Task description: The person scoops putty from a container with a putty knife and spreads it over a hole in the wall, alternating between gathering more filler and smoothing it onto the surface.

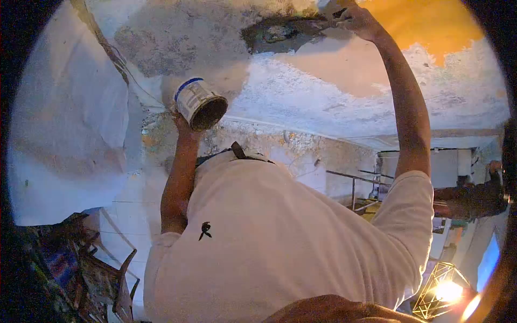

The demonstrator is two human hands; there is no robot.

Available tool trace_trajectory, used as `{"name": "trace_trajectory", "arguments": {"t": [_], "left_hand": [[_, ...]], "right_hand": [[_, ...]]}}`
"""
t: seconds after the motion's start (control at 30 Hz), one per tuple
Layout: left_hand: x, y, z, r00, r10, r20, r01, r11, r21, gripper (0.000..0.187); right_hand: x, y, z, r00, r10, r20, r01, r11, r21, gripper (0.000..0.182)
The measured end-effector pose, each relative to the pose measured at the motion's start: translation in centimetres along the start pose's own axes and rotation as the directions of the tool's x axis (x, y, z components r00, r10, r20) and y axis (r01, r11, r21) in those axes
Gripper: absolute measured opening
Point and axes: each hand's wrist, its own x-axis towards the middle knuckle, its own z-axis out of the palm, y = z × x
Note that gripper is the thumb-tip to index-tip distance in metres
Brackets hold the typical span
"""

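Note:
My left hand (183, 123) is closed around the side of a small white plastic tub (194, 102) with a printed label and a blue band at its base. The tub tilts so that its dark, crusted mouth faces me. Higher up, at the end of my raised arm, my right hand (360, 22) grips a small dark tool (339, 14); its exact kind is hard to make out. This hand is at the patchy wall (318, 70), beside a dark, rough damaged area (283, 35). Bare plaster, white, peach and orange paint surround it.
A pale hanging sheet (70, 118) covers the left side. Below it stand dark metal-framed items (102, 269). A metal railing (353, 185) is at the right, near another person's arm (468, 199). A lit wire-cage lamp (444, 292) glows at lower right.

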Motion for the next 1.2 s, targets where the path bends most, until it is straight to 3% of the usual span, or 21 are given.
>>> {"name": "trace_trajectory", "arguments": {"t": [0.13, 0.27, 0.3, 0.33, 0.37, 0.4, 0.47, 0.5, 0.53, 0.6, 0.63, 0.77, 0.8, 0.83, 0.87, 1.0, 1.03, 1.1, 1.13, 1.17, 1.2], "left_hand": [[0.3, 0.2, -0.1, 0.998, -0.036, 0.051, 0.037, 0.999, -0.015, 0.073], [0.4, 0.3, -0.4, 0.994, -0.060, 0.094, 0.063, 0.997, -0.036, 0.072], [0.7, 0.3, -1.0, 0.991, -0.067, 0.112, 0.073, 0.996, -0.049, 0.072], [1.1, 0.3, -1.6, 0.991, -0.066, 0.114, 0.072, 0.996, -0.050, 0.072], [1.7, 0.4, -2.1, 0.994, -0.066, 0.085, 0.062, 0.997, 0.050, 0.089], [1.8, 0.4, -2.2, 0.997, -0.064, 0.053, 0.056, 0.987, 0.151, 0.108], [1.9, 0.5, -2.5, 0.991, -0.104, 0.084, 0.091, 0.986, 0.139, 0.108], [1.8, 0.6, -2.4, 0.983, -0.143, 0.116, 0.128, 0.983, 0.129, 0.108], [1.2, 0.6, -1.2, 0.983, -0.144, 0.115, 0.128, 0.983, 0.129, 0.108], [0.1, 0.3, 0.9, 1.000, -0.028, 0.009, 0.028, 1.000, -0.008, 0.068], [0.5, 0.2, 0.2, 1.000, -0.028, 0.007, 0.028, 1.000, -0.007, 0.068], [1.7, 0.2, -2.0, 0.996, -0.013, 0.083, 0.016, 0.999, -0.034, 0.064], [1.9, 0.1, -2.2, 0.997, -0.031, 0.074, 0.033, 0.999, -0.022, 0.063], [2.0, 0.1, -2.3, 0.997, -0.031, 0.075, 0.033, 0.999, -0.020, 0.063], [2.1, 0.1, -2.5, 1.000, -0.004, 0.016, 0.004, 1.000, 0.029, 0.064], [0.5, 0.1, -0.1, 0.999, 0.026, 0.035, -0.029, 0.997, 0.075, 0.066], [0.7, 0.1, -0.2, 0.999, 0.030, 0.035, -0.033, 0.996, 0.078, 0.066], [0.9, 0.3, -0.1, 0.999, 0.016, -0.034, -0.012, 0.994, 0.112, 0.069], [1.0, 0.2, 0.1, 0.999, 0.016, -0.034, -0.011, 0.993, 0.117, 0.069], [0.8, 0.1, 0.6, 1.000, 0.000, 0.000, 0.000, 0.996, 0.088, 0.069], [0.8, 0.0, 0.8, 0.999, -0.017, 0.036, 0.015, 0.998, 0.060, 0.069]], "right_hand": [[1.7, 0.2, -1.4, 0.983, 0.178, 0.037, -0.169, 0.969, -0.183, 0.032], [2.0, 1.3, -2.9, 1.000, -0.010, -0.012, 0.009, 0.993, -0.116, 0.028], [2.8, 1.1, -3.4, 0.897, -0.423, -0.130, 0.434, 0.898, 0.072, 0.025], [3.2, 1.0, -3.8, 0.622, -0.719, -0.310, 0.782, 0.595, 0.187, 0.021], [2.8, 1.1, -4.0, 0.621, -0.720, -0.309, 0.782, 0.595, 0.185, 0.021], [1.9, 0.9, -4.1, 0.776, -0.555, -0.300, 0.628, 0.637, 0.446, 0.019], [1.1, 1.7, -4.4, 0.897, -0.378, -0.228, 0.426, 0.604, 0.674, 0.017], [0.6, 3.2, -4.8, 0.918, -0.348, -0.193, 0.391, 0.878, 0.277, 0.017], [0.2, 3.4, -5.2, 0.937, -0.302, -0.178, 0.270, 0.945, -0.187, 0.017], [-1.0, 2.2, -6.2, 0.972, -0.187, -0.140, 0.175, 0.980, -0.095, 0.018], [-1.6, 1.0, -6.9, 0.993, -0.073, -0.093, 0.073, 0.997, -0.008, 0.018], [-1.6, 0.2, -5.6, 0.992, -0.130, 0.003, 0.130, 0.990, 0.060, 0.019], [-0.8, 1.7, -3.0, 0.994, -0.103, -0.043, 0.110, 0.848, 0.519, 0.019], [-0.6, 1.3, -1.9, 0.996, -0.059, -0.073, 0.093, 0.506, 0.857, 0.019], [-0.2, 1.5, -2.4, 0.981, -0.168, -0.096, 0.182, 0.971, 0.156, 0.022], [0.3, -2.3, -1.7, 0.998, 0.069, -0.003, -0.068, 0.993, 0.094, 0.023], [0.2, -2.9, -1.7, 0.983, -0.171, -0.062, 0.182, 0.891, 0.415, 0.020], [0.2, -3.8, -1.8, 0.788, -0.487, -0.378, 0.544, 0.261, 0.798, 0.015], [0.0, -2.3, -1.5, 0.787, -0.485, -0.381, 0.545, 0.258, 0.798, 0.015], [-0.6, 0.1, -1.8, 0.857, -0.455, -0.240, 0.514, 0.741, 0.431, 0.014], [-1.0, 0.7, -2.2, 0.929, -0.338, -0.149, 0.324, 0.939, -0.112, 0.013]]}}
